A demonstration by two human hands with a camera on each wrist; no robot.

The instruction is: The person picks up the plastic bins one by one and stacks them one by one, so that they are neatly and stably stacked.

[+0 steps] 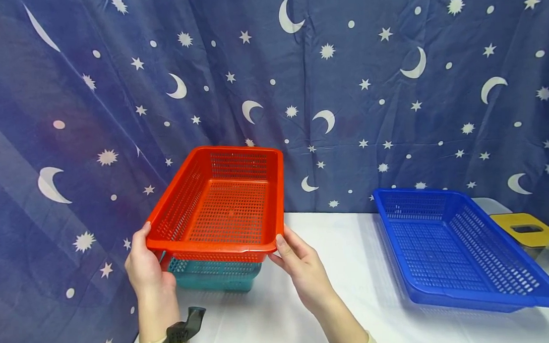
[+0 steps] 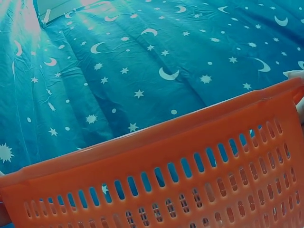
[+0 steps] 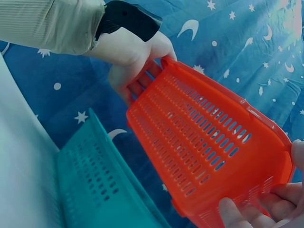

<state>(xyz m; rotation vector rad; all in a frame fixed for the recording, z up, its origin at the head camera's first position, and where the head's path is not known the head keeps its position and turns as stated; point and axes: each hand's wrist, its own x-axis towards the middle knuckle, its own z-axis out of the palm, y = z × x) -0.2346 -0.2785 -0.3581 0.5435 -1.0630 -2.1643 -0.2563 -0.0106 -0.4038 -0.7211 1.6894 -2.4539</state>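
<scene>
A red plastic basket point(image 1: 230, 208) with slotted walls is held tilted above a teal basket point(image 1: 210, 274), which stands on the white table. My left hand point(image 1: 148, 269) grips the red basket's near left corner. At the near right corner my right hand point(image 1: 300, 266) pinches the rim, thumb on top and fingers beneath. In the right wrist view the red basket point(image 3: 209, 128) hangs clear of the teal basket point(image 3: 104, 180), with a gap between them. The left wrist view shows the slotted near wall of the red basket point(image 2: 161, 171).
A blue basket point(image 1: 445, 256) stands on the white table point(image 1: 342, 290) at the right. Beyond it are a yellow-lidded container point(image 1: 526, 228) and clear plastic containers. A blue curtain point(image 1: 335, 88) with moons and stars hangs behind and along the left side.
</scene>
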